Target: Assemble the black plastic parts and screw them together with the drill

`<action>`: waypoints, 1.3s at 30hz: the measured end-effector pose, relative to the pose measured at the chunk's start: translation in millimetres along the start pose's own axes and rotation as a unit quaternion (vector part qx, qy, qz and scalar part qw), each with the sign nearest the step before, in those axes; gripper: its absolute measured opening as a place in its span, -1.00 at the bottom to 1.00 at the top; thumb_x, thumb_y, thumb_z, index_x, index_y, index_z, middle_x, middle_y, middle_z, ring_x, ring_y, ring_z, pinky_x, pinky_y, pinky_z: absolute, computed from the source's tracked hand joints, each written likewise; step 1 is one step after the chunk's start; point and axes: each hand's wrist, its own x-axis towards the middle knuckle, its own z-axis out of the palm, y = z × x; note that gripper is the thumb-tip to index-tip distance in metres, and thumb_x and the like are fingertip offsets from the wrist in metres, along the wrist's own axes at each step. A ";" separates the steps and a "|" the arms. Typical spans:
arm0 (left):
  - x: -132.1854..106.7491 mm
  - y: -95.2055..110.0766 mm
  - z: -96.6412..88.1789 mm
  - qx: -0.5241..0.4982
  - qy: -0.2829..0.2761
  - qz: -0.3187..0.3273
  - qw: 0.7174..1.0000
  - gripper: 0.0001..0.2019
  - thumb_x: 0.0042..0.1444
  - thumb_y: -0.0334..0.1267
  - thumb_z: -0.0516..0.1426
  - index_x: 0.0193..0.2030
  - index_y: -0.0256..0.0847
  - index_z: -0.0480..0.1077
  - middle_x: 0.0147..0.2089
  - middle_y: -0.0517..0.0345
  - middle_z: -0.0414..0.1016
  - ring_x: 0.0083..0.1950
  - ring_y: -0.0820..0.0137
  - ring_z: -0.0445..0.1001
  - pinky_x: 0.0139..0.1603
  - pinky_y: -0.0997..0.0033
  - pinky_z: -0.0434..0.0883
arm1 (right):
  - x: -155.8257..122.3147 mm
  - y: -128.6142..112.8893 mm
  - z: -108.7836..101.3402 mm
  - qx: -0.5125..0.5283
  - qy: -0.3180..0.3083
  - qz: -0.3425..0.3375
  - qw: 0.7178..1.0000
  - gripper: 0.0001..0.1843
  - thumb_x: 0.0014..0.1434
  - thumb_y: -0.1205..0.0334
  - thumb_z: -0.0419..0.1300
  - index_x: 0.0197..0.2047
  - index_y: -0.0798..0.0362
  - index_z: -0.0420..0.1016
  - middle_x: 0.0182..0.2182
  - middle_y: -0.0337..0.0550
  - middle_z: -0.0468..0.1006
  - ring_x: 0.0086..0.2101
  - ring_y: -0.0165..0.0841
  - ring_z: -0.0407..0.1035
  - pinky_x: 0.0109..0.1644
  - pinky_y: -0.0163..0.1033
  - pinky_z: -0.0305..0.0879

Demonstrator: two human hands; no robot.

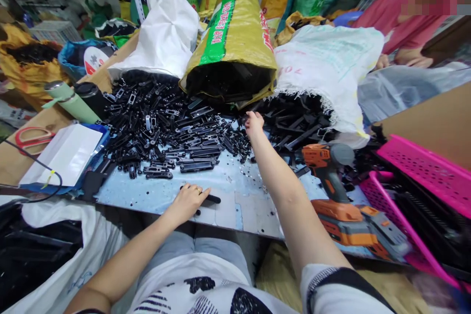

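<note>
At the table's front edge my left hand [188, 202] is closed over a slim black bar-shaped part [212, 199], whose rounded end sticks out to the right of the fingers. My right arm stretches far forward, and my right hand [254, 123], fingers curled, is among the black parts below the mouth of a yellow-green sack [235, 34]. Whether anything is in those fingers is hidden. To its left spreads a heap of small black slotted parts [147, 117], with longer bars [198, 152] lying in front. Longer black pieces [298, 122] spill from a white sack [327, 64] on the right.
An orange-and-grey cordless power tool [331, 196] stands on the right, beside pink baskets [430, 162] holding black parts. Scissors [33, 138], white paper [62, 154] and a green bottle [71, 100] are on the left. A co-worker in a pink top [393, 14] is at the back right.
</note>
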 end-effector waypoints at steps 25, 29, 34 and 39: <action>18.1 10.9 3.1 -0.103 0.030 -0.012 0.994 -0.34 -0.09 0.26 0.15 -0.01 -0.22 0.23 -0.10 -0.04 0.41 -0.08 0.13 0.41 -0.10 0.20 0.34 | -296.7 -12.2 -48.9 -0.447 -0.263 -0.319 0.794 -0.72 0.33 0.06 -0.06 -0.13 0.02 0.37 -0.30 -0.12 0.43 -0.29 -0.32 0.28 -0.31 -0.24 -0.05; 13.5 7.4 11.5 -0.123 0.073 0.002 0.990 -0.48 0.04 0.20 0.08 -0.06 -0.20 0.26 -0.14 0.00 0.45 -0.12 0.20 0.46 -0.16 0.27 0.36 | -294.8 -33.0 -52.7 -0.467 -0.260 -0.330 0.778 -0.81 0.33 0.19 -0.03 -0.13 0.03 0.36 -0.30 -0.12 0.44 -0.30 -0.33 0.26 -0.32 -0.22 -0.09; 7.8 6.6 14.7 -0.118 0.095 -0.004 0.988 -0.49 0.07 0.21 0.05 -0.09 -0.22 0.30 -0.18 0.00 0.46 -0.13 0.22 0.46 -0.17 0.30 0.38 | -279.0 -30.4 -53.6 -0.450 -0.268 -0.355 0.774 -0.79 0.33 0.15 -0.03 -0.17 0.04 0.37 -0.32 -0.15 0.45 -0.31 -0.33 0.27 -0.32 -0.23 -0.07; 52.9 16.5 5.1 -0.112 0.037 0.033 0.992 -0.47 0.14 0.13 0.03 0.09 -0.21 0.22 0.00 -0.03 0.41 0.05 0.20 0.37 0.00 0.24 0.34 | -270.7 4.5 -63.5 -0.405 -0.292 -0.318 0.806 -0.69 0.27 0.01 0.04 -0.19 0.08 0.42 -0.31 -0.12 0.49 -0.28 -0.32 0.30 -0.27 -0.26 0.05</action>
